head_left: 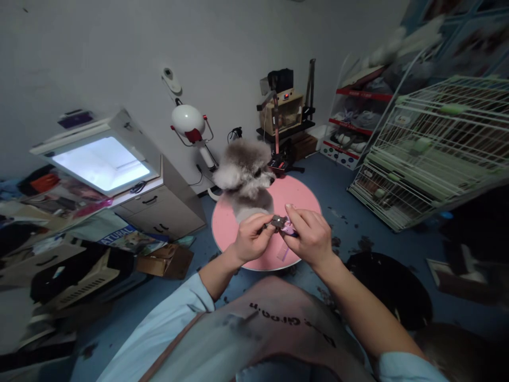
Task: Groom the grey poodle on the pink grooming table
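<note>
My left hand (254, 236) pinches the dark metal head of a small tool (279, 222) between thumb and fingers. My right hand (311, 233) is closed around the tool's pink-and-purple body (289, 228), which its fingers partly cover; the exact kind is too small to tell. Both hands meet in front of a fluffy grey-and-white dog (246, 167), on the near side of a round pink table (306, 196). The dog sits on that table with its head turned right. A thin pale-purple strip (283, 252) lies on the tabletop below my hands.
A lit white cabinet (101, 163) stands on drawers at left, near a cardboard box (165, 260). Behind the dog are a white-and-red lamp-like device (188, 121) and a wooden box (287, 114). Wire cages (433, 143) fill the right. Dark hair clumps lie on the blue floor (338, 212).
</note>
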`<state>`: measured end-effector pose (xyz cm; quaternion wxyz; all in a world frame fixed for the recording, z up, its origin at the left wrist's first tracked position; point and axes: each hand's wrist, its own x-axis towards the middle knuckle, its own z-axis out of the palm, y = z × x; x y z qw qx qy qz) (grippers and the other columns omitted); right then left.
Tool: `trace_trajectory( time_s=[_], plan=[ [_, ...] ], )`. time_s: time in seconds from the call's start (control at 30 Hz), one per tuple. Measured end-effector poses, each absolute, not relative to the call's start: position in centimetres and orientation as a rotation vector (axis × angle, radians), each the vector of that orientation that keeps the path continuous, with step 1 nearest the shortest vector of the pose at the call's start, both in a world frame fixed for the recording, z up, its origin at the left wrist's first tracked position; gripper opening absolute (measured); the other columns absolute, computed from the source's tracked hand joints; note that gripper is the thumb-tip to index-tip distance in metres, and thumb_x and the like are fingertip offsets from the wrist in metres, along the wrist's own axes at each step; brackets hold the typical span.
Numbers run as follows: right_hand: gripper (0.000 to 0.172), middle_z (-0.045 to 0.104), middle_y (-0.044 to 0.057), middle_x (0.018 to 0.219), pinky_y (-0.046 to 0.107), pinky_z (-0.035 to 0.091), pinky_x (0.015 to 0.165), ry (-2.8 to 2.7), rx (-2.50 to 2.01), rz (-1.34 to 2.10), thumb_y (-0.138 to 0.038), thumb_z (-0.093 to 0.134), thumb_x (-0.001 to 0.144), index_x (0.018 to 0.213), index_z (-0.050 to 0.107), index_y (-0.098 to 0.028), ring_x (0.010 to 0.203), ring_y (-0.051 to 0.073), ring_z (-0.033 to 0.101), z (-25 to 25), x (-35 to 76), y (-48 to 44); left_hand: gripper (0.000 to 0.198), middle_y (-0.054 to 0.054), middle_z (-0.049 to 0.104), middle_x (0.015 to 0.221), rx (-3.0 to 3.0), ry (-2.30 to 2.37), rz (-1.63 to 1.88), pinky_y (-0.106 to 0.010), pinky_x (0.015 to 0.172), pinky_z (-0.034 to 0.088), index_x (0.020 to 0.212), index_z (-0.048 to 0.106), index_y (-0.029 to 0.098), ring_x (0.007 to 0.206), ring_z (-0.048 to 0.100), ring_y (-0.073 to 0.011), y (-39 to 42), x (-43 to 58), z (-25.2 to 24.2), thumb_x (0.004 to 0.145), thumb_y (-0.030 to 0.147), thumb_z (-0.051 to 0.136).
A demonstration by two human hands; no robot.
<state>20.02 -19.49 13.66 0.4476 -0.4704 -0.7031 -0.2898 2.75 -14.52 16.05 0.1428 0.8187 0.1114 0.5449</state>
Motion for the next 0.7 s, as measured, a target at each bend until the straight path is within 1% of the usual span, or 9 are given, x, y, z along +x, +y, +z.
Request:
trace_trajectory(
  time_s=[0.1, 0.2, 0.27, 0.37, 0.47, 0.57, 0.7],
  plan=[
    [0.049, 0.069, 0.007, 0.088, 0.031, 0.046, 0.075, -1.752, -1.193, -0.682, -0.021, 0.058, 0.083, 0.132, 0.061, -0.013, 0.080, 0.020, 0.061, 13.5, 20.0, -19.7, 0.014, -0.005, 0.068, 0.076, 2.359, 0.321, 1.554, -0.022, 0.062, 0.050, 0.100, 0.068, 0.013, 0.068, 0.063, -0.0121, -14.6, 2.7, 16.0, 0.095, 0.019, 0.056],
    [0.046, 0.069, 0.005, 0.083, 0.027, 0.044, 0.069, -1.761, -1.206, -0.667, -0.018, 0.058, 0.083, 0.128, 0.063, -0.013, 0.073, 0.016, 0.060, 13.3, 20.0, -19.7, 0.013, -0.004, 0.066, 0.074, 2.354, 0.326, 1.533, -0.022, 0.062, 0.049, 0.097, 0.067, 0.013, 0.066, 0.061, -0.0114, -14.6, 2.8, 16.0, 0.095, 0.018, 0.055],
    [0.046, 0.069, 0.003, 0.079, 0.026, 0.042, 0.066, -1.742, -1.190, -0.683, -0.016, 0.057, 0.083, 0.129, 0.063, -0.013, 0.069, 0.015, 0.059, 13.3, 20.1, -19.8, 0.012, -0.004, 0.066, 0.073, 2.346, 0.326, 1.530, -0.022, 0.062, 0.049, 0.096, 0.067, 0.014, 0.067, 0.061, -0.0112, -14.7, 2.8, 16.1, 0.094, 0.017, 0.055],
    [0.052, 0.067, 0.004, 0.082, 0.028, 0.042, 0.071, -1.680, -1.145, -0.772, -0.019, 0.060, 0.083, 0.135, 0.058, -0.016, 0.075, 0.017, 0.059, 13.9, 20.4, -20.0, 0.012, -0.004, 0.067, 0.075, 2.350, 0.322, 1.479, -0.023, 0.066, 0.050, 0.097, 0.067, 0.014, 0.070, 0.062, -0.0121, -14.8, 2.9, 16.1, 0.094, 0.016, 0.056],
    [0.056, 0.066, 0.006, 0.087, 0.032, 0.039, 0.074, -1.730, -1.091, -0.861, -0.024, 0.062, 0.085, 0.140, 0.054, -0.018, 0.080, 0.019, 0.056, 15.0, 20.7, -20.3, 0.014, -0.005, 0.067, 0.077, 2.361, 0.352, 1.394, -0.023, 0.067, 0.049, 0.101, 0.067, 0.013, 0.071, 0.062, -0.0123, -14.8, 2.8, 16.1, 0.094, 0.017, 0.056],
    [0.053, 0.065, 0.006, 0.088, 0.033, 0.035, 0.072, -1.815, -1.057, -0.905, -0.026, 0.061, 0.087, 0.139, 0.054, -0.018, 0.081, 0.019, 0.054, 15.9, 20.9, -20.6, 0.017, -0.006, 0.068, 0.078, 2.384, 0.399, 1.357, -0.023, 0.065, 0.048, 0.105, 0.067, 0.012, 0.071, 0.061, -0.0127, -14.8, 2.6, 16.2, 0.094, 0.018, 0.055],
    [0.043, 0.065, 0.005, 0.084, 0.032, 0.032, 0.070, -1.829, -1.066, -0.966, -0.023, 0.061, 0.088, 0.131, 0.059, -0.019, 0.077, 0.018, 0.052, 16.5, 21.0, -20.5, 0.018, -0.006, 0.068, 0.078, 2.405, 0.422, 1.263, -0.024, 0.065, 0.048, 0.106, 0.067, 0.011, 0.071, 0.062, -0.0131, -14.7, 2.4, 16.4, 0.096, 0.019, 0.053]
  ],
)
